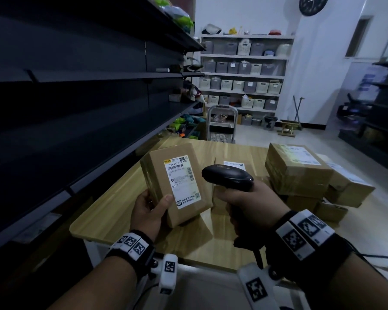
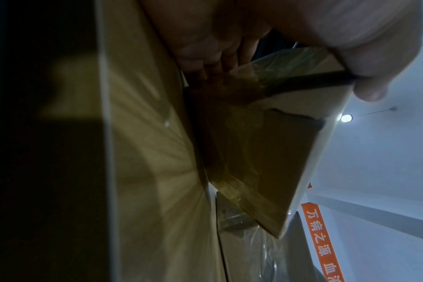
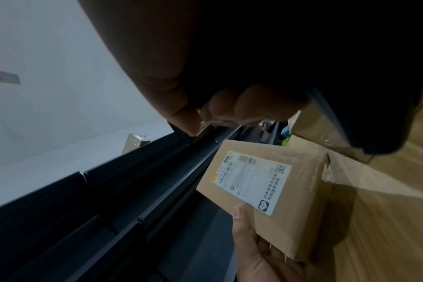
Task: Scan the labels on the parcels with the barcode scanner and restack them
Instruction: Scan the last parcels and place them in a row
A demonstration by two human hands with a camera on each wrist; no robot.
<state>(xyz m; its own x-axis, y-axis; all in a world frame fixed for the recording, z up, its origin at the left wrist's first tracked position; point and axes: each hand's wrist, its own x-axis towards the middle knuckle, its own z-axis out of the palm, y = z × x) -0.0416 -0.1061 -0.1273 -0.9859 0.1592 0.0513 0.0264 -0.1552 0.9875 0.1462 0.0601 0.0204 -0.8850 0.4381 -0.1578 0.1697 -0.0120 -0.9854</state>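
My left hand [image 1: 151, 209] grips a small brown cardboard parcel [image 1: 177, 182] by its lower left corner, thumb on the front face, and holds it tilted above the table. Its white shipping label [image 1: 183, 181] faces me. In the right wrist view the same parcel [image 3: 273, 194] shows its label [image 3: 251, 182], with the left thumb [image 3: 239, 217] at its corner. My right hand [image 1: 253, 202] grips the handle of a black barcode scanner [image 1: 227, 176], whose head points left at the label from close by. The left wrist view shows the parcel's underside [image 2: 254, 152] under my fingers.
A wooden table [image 1: 121, 211] lies below both hands. A stack of several brown parcels [image 1: 298, 171] stands at its right side, another labelled parcel [image 1: 233, 165] behind the scanner. Dark shelving [image 1: 76, 97] runs along the left. A step stool [image 1: 221, 124] stands beyond the table.
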